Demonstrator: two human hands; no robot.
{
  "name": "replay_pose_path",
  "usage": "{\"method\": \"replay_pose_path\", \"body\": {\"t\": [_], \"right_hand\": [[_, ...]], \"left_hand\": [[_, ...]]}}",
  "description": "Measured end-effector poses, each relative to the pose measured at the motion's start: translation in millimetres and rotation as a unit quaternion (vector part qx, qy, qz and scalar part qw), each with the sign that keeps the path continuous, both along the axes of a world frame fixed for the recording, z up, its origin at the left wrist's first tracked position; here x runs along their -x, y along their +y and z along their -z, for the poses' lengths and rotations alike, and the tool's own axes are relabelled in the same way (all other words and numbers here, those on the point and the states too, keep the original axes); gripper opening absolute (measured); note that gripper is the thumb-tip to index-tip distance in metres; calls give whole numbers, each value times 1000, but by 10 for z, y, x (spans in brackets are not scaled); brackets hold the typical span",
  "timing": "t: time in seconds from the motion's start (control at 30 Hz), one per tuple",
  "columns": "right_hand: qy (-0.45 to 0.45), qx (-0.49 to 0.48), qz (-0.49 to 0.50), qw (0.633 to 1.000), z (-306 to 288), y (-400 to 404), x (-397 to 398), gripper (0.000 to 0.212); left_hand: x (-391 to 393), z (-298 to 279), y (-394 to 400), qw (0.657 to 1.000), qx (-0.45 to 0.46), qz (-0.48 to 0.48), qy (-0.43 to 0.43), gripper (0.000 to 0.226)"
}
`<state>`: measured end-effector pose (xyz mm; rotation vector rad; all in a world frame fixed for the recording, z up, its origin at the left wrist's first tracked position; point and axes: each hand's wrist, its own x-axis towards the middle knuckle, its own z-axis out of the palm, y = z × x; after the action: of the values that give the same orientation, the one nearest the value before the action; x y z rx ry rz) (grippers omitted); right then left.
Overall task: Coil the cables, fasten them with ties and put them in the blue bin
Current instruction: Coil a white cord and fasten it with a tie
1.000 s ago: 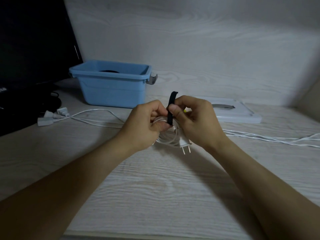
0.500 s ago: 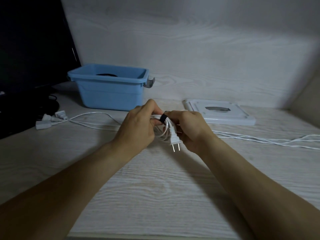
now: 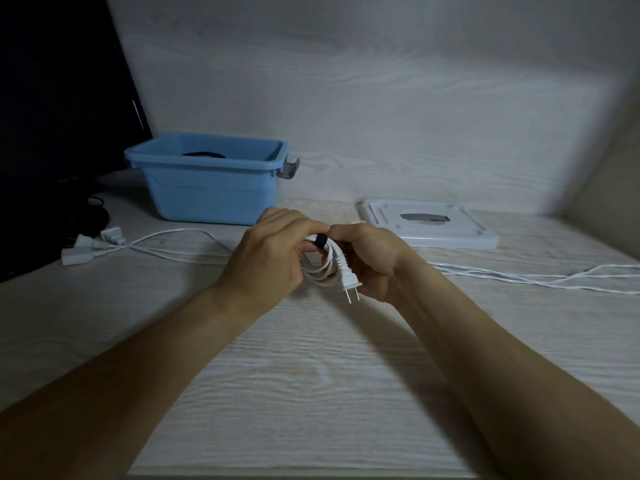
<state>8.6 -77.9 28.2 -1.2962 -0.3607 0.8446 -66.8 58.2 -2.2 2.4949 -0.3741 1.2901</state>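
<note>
Pale wooden desk point(image 3: 311, 393), left hand point(image 3: 273, 258) and right hand point(image 3: 372, 259) both gripping black-tied white coiled cable point(image 3: 329, 268).

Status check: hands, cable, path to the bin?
Left hand and right hand both grip white coil. Black tie wrapped round it. Blue bin open, nothing blocking.

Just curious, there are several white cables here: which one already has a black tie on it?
The coiled cable held in both hands; the others lie loose on the table.
</note>
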Motion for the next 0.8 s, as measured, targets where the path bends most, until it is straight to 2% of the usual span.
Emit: {"method": "replay_pose_path", "body": {"t": [0.17,0.23,0.27,0.3,0.37,0.47,0.53,0.6,0.7,0.8], "right_hand": [[-55,-37,57,996,78,45,7,13],[-111,-30,101,988,77,30,-3,13],[-172,-27,124,977,89,13,-14,17],[-263,-21,141,954,109,0,-23,27],[-461,-20,141,876,161,-8,-24,42],[-633,-45,104,765,212,42,6,37],[-682,-40,96,724,235,95,38,35],[-707,-13,113,698,280,126,89,37],[-723,35,133,677,312,163,137,36],[-730,74,138,666,322,184,153,28]], "left_hand": [[-60,-21,82,997,21,-38,65,26],[-77,-36,153,993,38,-68,87,25],[-73,-45,184,991,40,-83,96,23],[-60,-51,216,989,41,-100,103,21],[-16,-60,261,983,62,-128,118,21],[29,-92,281,972,141,-131,135,19],[44,-124,266,963,177,-128,157,24],[44,-144,234,952,216,-122,179,26],[33,-146,260,929,295,-116,189,22],[12,-118,289,892,387,-89,217,17]]}}
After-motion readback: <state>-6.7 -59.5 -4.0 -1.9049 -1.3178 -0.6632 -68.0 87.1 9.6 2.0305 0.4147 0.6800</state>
